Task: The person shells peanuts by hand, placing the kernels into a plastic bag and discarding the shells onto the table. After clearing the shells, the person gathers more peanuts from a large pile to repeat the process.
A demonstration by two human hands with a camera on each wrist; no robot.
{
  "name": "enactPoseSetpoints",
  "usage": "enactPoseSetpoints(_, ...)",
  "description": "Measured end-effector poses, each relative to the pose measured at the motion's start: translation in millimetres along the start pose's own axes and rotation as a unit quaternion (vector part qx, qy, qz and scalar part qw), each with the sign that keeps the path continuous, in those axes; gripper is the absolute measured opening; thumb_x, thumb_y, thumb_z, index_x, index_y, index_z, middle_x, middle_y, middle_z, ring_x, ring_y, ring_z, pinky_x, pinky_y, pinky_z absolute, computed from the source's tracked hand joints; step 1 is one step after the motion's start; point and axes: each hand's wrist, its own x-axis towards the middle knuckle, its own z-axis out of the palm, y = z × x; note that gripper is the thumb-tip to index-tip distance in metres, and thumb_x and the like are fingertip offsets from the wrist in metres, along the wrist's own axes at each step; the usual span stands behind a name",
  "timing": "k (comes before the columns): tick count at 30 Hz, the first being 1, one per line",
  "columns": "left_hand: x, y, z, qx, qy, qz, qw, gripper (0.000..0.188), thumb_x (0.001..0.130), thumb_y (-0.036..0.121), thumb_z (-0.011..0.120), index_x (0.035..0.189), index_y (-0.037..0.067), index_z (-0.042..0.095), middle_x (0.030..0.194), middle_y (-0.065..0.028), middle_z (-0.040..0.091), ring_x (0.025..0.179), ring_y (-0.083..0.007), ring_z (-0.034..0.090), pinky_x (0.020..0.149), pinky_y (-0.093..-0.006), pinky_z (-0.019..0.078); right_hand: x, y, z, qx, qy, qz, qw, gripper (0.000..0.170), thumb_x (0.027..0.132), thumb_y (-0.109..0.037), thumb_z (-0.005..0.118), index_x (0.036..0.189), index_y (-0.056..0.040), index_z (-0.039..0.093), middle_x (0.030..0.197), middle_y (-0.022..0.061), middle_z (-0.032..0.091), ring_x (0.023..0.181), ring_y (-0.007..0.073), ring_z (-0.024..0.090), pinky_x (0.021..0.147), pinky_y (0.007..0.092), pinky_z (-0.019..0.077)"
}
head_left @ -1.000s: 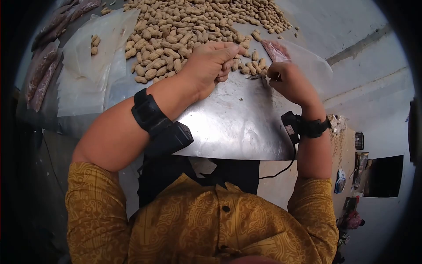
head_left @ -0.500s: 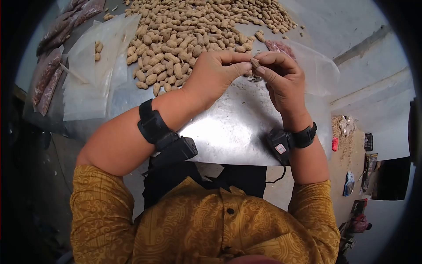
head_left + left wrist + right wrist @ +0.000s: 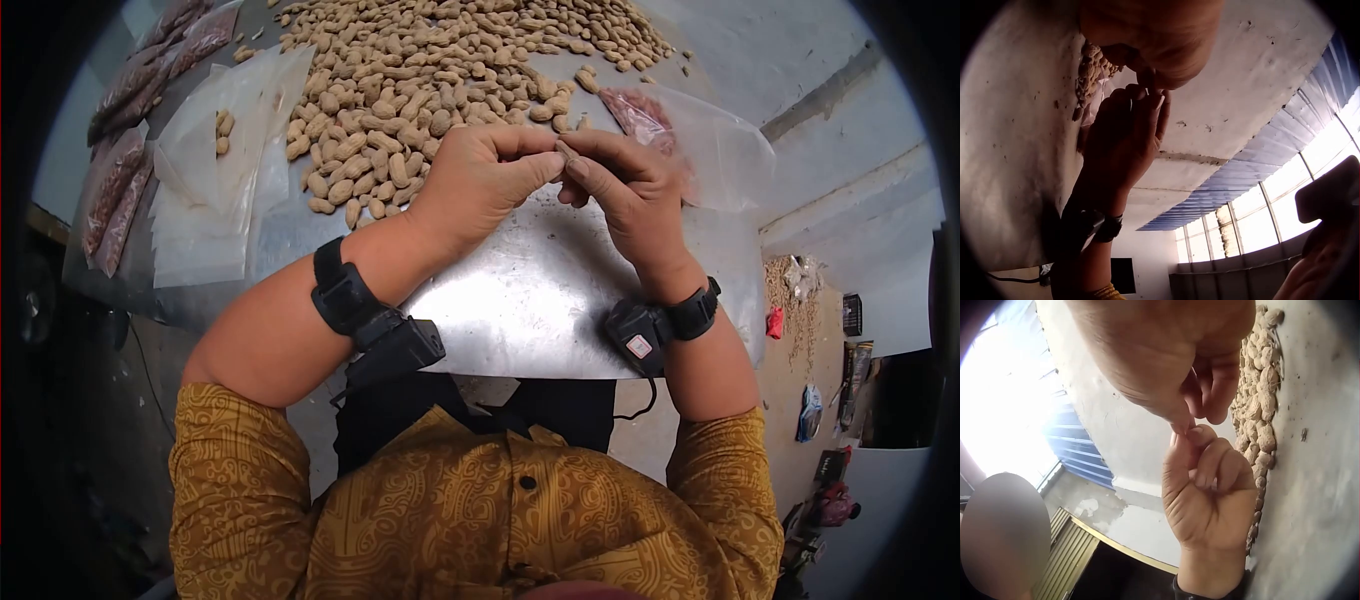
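A peanut in its shell [image 3: 566, 151] sits between my two hands over the near side of the metal table, mostly covered by fingers. My left hand [image 3: 477, 186] pinches it from one side with thumb and forefinger. From the other side the thumb and fingers of my right hand [image 3: 637, 197] grip it. The fingertips of both hands meet in the right wrist view, where the left hand [image 3: 1210, 494] has its other fingers curled in. Just beyond the hands spreads a large heap of unshelled peanuts [image 3: 400, 85].
A clear plastic bag with reddish kernels [image 3: 640, 118] lies beyond my right hand. Flat empty plastic bags [image 3: 205, 200] are stacked at the left, a few peanuts on them. Filled bags of kernels [image 3: 118, 195] lie at the far left. The metal table's [image 3: 520, 300] front edge is near my body.
One second ago the hands were apart, the right one low by loose peanuts near the bag. It then came left and up to the left hand, and both now hold a peanut.
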Motion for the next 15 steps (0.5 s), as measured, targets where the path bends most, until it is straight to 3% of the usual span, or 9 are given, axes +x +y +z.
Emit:
enactPoseSetpoints(6,-0.5,-7.0,-0.5,0.03,0.028,-0.01,0.999,0.011,0.081,0.007,0.06,0.089,-0.001,0.06,0.075,-0.0013,0.057,0.058,-0.0034,0.043,0.05,-0.0168,0.0338,-5.0,0.0,5.9,-0.09,0.007,-0.054,0.994,0.014,0.082,-0.003,0.06,0.094,0.0005,0.065,0.073,0.0028,0.062,0.059,0.0057,0.054,0.052,0.0185,0.0439)
enactPoseSetpoints(10,0.2,-5.0,3.5,-0.035,0.032,-0.033,0.998,0.008,0.081,0.006,0.059,0.087,0.0,0.058,0.073,-0.0019,0.055,0.054,-0.0027,0.041,0.047,-0.0162,0.0313,-4.9,2.8,9.3,-0.111,0.033,-0.069,0.991,0.012,0.083,-0.003,0.058,0.092,0.0004,0.065,0.071,0.0021,0.061,0.055,0.0051,0.052,0.05,0.019,0.0424)
enactPoseSetpoints(15,1.9,-7.6,6.1,-0.081,0.036,-0.045,0.995,0.009,0.082,0.006,0.058,0.088,0.0,0.057,0.072,-0.0034,0.056,0.048,-0.0024,0.038,0.042,-0.0157,0.0276,-4.3,6.5,14.2,-0.033,0.059,-0.021,0.998,0.011,0.086,-0.006,0.054,0.09,0.0018,0.061,0.07,0.0024,0.058,0.055,0.0053,0.05,0.049,0.0188,0.0401)
